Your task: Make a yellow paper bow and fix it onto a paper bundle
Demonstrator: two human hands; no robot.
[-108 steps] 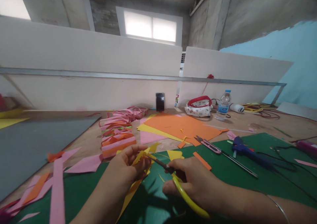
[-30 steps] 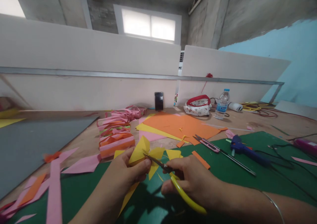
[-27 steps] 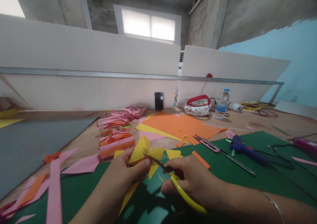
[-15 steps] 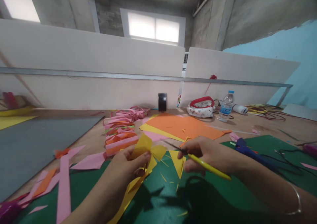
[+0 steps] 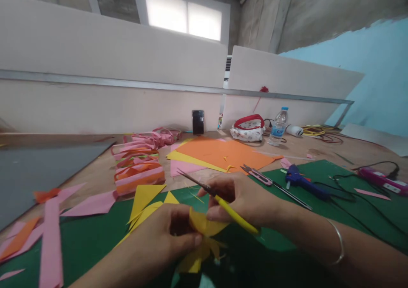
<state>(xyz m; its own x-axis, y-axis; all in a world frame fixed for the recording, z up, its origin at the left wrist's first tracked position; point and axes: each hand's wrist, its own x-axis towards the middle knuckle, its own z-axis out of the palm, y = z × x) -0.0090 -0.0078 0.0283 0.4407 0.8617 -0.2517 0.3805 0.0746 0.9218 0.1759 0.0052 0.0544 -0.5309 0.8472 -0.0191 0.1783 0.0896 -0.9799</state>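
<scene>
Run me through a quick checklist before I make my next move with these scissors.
1. Left hand holding the yellow paper piece: ok.
2. Scissors held in right hand: ok.
3. Blade tips off the left hand: ok, they point forward, beyond the fingers.
4. Green mat free of scraps: not ok, loose yellow pieces lie beside the left hand.
5. Blue glue gun apart from both hands: ok, off to the right.
6. Glue gun cold: cannot tell.
</scene>
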